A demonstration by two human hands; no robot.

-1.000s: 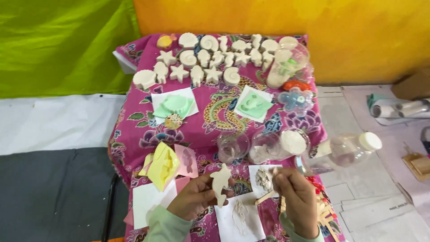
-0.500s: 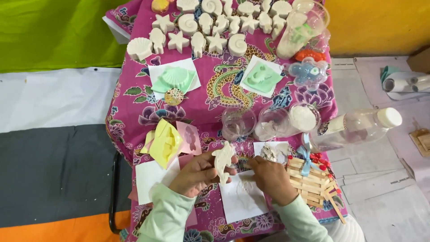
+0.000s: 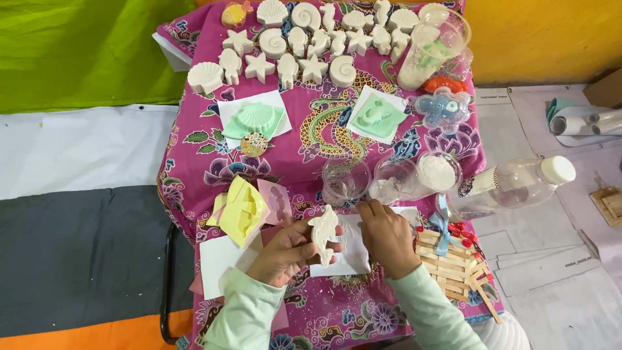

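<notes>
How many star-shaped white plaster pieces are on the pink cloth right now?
4. One star sits at the left of the casts, one just below it, one mid-row, and one further right. The frame's top edge may hide more.

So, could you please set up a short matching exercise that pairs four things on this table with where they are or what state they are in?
Things:
1. white dolphin cast
2. plastic bottle
3. yellow mould
4. green shell mould

Places or states:
A. lying on its side at the table's right edge
B. on a white paper square
C. held in the left hand
D. tilted, beside a pink mould

Pairs: 1-C, 2-A, 3-D, 4-B
</notes>
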